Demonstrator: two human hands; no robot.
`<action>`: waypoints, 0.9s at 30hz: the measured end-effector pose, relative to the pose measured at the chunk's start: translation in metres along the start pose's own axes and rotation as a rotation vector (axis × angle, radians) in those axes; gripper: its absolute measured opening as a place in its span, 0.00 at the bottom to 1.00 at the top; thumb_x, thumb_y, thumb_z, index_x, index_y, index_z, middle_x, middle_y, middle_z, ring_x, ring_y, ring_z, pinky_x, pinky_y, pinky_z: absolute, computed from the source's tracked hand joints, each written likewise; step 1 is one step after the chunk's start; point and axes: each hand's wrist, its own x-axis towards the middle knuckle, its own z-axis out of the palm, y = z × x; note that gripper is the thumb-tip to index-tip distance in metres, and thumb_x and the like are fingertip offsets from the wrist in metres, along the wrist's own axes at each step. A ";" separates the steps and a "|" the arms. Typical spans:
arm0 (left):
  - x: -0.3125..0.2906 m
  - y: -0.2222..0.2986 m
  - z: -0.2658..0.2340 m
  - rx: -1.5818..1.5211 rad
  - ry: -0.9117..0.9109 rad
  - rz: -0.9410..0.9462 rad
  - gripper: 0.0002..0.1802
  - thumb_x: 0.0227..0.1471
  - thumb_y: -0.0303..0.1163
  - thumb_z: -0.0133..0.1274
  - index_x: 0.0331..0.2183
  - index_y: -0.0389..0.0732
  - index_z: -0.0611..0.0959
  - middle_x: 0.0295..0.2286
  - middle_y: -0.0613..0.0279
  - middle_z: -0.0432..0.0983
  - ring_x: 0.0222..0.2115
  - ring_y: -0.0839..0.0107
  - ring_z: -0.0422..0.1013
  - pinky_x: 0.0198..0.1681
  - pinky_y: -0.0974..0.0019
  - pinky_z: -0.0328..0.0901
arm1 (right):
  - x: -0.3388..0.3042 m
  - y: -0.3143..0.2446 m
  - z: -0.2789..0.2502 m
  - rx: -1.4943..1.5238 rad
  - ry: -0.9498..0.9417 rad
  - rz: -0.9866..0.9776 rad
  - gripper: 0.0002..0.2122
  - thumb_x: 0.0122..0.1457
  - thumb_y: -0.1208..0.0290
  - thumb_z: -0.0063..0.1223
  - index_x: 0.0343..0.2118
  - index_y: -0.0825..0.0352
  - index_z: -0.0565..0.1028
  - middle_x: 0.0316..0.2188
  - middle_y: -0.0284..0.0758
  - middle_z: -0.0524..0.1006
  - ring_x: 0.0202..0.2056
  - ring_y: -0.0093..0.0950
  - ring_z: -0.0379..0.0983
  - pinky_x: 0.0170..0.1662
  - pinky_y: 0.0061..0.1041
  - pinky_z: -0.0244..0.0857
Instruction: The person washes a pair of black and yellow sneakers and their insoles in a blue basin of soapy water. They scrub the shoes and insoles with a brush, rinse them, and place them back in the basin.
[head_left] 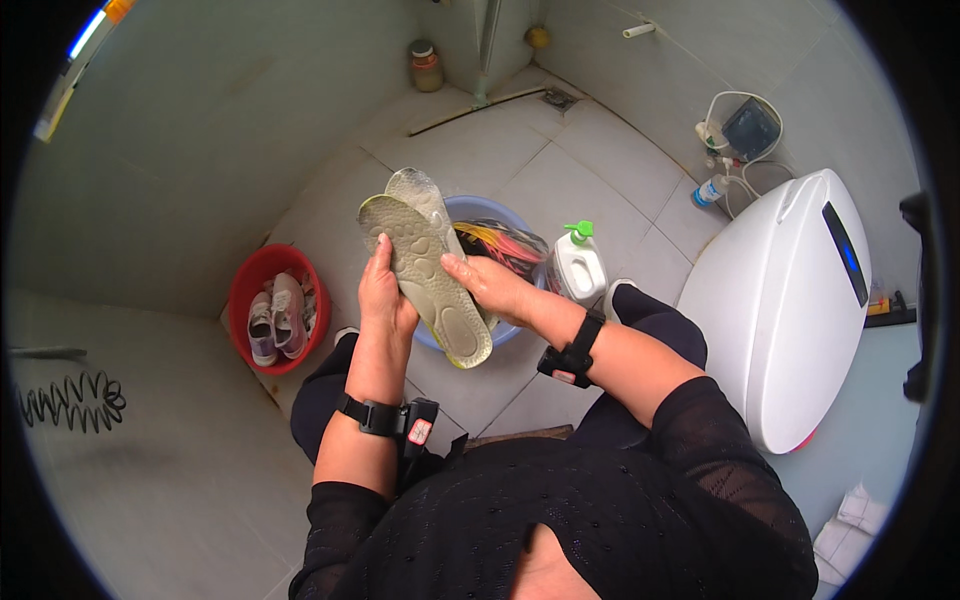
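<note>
Two shoe insoles are held in front of me, one overlapping the other. The upper insole (425, 275) is olive-beige with a bumpy, patterned face and a yellow-green edge; the lower insole (420, 192) pokes out behind it and looks wet. My left hand (385, 295) grips the left edge, thumb on top. My right hand (487, 287) clasps the right side, with its thumb pressed on the upper insole. Below them is a blue basin (503, 212) holding dark, striped and pink-yellow items (500, 245), partly hidden by the insoles and my right hand.
At the left stands a red basin (240, 295) with a pair of light shoes (288, 315) in it. A white pump bottle (577, 268) with a green top is right of the blue basin. Farther right is a white toilet (765, 310). A jar (426, 70) stands by the back wall.
</note>
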 end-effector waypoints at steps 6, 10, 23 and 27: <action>0.004 0.023 -0.006 -0.078 0.046 0.090 0.22 0.62 0.43 0.43 0.49 0.37 0.73 0.45 0.53 0.74 0.45 0.57 0.71 0.51 0.52 0.66 | -0.019 0.006 0.014 0.142 -0.137 0.124 0.20 0.66 0.54 0.38 0.42 0.69 0.70 0.31 0.36 0.74 0.26 0.27 0.75 0.25 0.26 0.72; -0.007 0.015 -0.003 -0.079 -0.014 0.023 0.24 0.61 0.43 0.44 0.51 0.35 0.71 0.46 0.52 0.73 0.46 0.57 0.71 0.54 0.50 0.63 | -0.020 0.006 0.011 -0.031 -0.056 0.070 0.18 0.66 0.55 0.38 0.38 0.69 0.70 0.25 0.34 0.73 0.19 0.25 0.72 0.20 0.22 0.68; -0.033 -0.010 0.019 0.316 -0.098 -0.112 0.21 0.59 0.30 0.45 0.54 0.42 0.68 0.48 0.55 0.71 0.46 0.61 0.70 0.49 0.57 0.67 | -0.003 -0.014 0.008 -1.167 0.295 -0.713 0.24 0.65 0.58 0.39 0.61 0.61 0.60 0.62 0.39 0.59 0.64 0.40 0.49 0.65 0.43 0.43; -0.044 -0.032 0.017 0.555 -0.188 -0.169 0.26 0.53 0.22 0.47 0.54 0.41 0.68 0.47 0.58 0.71 0.47 0.66 0.69 0.50 0.61 0.66 | 0.011 -0.012 -0.003 -1.095 0.276 -0.615 0.22 0.66 0.56 0.35 0.59 0.62 0.64 0.61 0.38 0.61 0.64 0.40 0.50 0.65 0.43 0.42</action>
